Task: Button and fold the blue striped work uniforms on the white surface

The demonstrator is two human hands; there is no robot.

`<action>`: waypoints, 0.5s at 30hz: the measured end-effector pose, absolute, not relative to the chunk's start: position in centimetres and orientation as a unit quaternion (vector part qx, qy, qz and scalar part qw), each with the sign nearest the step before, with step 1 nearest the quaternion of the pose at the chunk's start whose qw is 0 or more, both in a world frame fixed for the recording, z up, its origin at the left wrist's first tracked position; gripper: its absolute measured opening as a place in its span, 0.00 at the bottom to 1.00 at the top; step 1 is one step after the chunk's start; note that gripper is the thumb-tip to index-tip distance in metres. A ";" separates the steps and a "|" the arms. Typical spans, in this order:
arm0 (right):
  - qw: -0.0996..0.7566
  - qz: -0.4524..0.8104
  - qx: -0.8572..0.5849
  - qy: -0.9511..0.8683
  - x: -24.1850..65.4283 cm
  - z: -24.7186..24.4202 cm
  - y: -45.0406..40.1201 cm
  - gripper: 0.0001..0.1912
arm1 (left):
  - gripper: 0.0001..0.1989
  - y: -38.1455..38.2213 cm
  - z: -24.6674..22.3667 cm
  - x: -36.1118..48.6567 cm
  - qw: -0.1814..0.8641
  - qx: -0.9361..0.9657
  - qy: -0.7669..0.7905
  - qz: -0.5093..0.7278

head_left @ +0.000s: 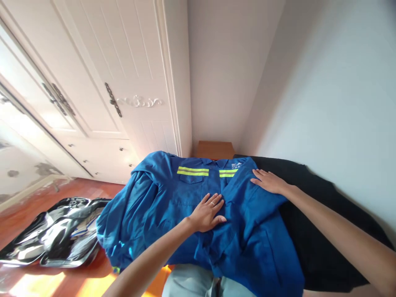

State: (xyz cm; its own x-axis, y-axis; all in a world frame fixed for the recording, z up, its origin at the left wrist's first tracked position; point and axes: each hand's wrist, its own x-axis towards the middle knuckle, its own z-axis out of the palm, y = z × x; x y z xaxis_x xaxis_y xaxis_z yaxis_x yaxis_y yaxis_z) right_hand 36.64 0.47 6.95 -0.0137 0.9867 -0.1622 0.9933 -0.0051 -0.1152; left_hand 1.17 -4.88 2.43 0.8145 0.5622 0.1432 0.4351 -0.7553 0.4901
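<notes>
A blue work jacket (185, 194) with yellow-green and grey reflective stripes lies spread out in front of me, collar at the far side. My left hand (207, 213), wearing a ring, rests flat on the jacket's middle with its fingers spread. On the jacket's right shoulder area lies my right hand (268, 180), palm down, fingers stretched out. Neither hand grips the cloth. Both sleeves look rumpled, with folds along the left side and across the lower right. Black fabric (312, 231) lies under and to the right of the jacket.
White wardrobe doors (93, 62) with dark handles stand at the left and ahead. A brown box-like piece (215, 149) sits behind the collar. On the reddish floor at the left, a suitcase (68, 235) lies open with items inside. A pale wall (334, 103) bounds the right.
</notes>
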 end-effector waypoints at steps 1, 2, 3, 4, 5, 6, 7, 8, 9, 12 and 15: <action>0.016 -0.090 0.707 0.701 35.9 7.4 0.7 0.38 | 0.35 -4.7 2.7 0.8 0.236 0.919 0.273 0.159; 0.009 -0.078 0.705 0.705 34.8 7.9 0.9 0.38 | 0.33 -4.4 3.1 0.3 0.244 0.909 0.282 0.184; -0.001 -0.066 0.695 0.716 33.5 8.5 1.0 0.38 | 0.31 -3.9 3.7 -0.5 0.246 0.894 0.301 0.221; -0.014 -0.058 0.678 0.732 31.9 9.1 1.2 0.37 | 0.29 -3.1 4.3 -1.7 0.240 0.873 0.330 0.267; -0.026 -0.058 0.657 0.751 30.1 9.6 1.3 0.37 | 0.26 -2.1 5.0 -3.2 0.227 0.847 0.362 0.316; -0.037 -0.066 0.632 0.771 28.2 10.1 1.3 0.36 | 0.24 -0.8 5.7 -5.1 0.210 0.808 0.409 0.369; -0.047 -0.082 0.607 0.789 26.1 10.6 1.4 0.36 | 0.23 0.7 6.5 -7.4 0.194 0.774 0.449 0.403; -0.059 -0.102 0.580 0.806 24.0 11.0 1.4 0.35 | 0.24 2.4 7.2 -9.9 0.183 0.739 0.489 0.426; -0.071 -0.121 0.552 0.822 22.0 11.3 1.5 0.35 | 0.23 4.1 7.8 -12.7 0.173 0.680 0.562 0.437; -0.095 -0.159 0.478 0.859 16.1 11.9 2.5 0.34 | 0.20 8.8 8.9 -21.4 0.156 0.548 0.736 0.366; -0.131 -0.187 0.441 0.868 10.8 11.6 4.8 0.34 | 0.17 11.5 8.9 -28.1 0.154 0.499 0.789 0.323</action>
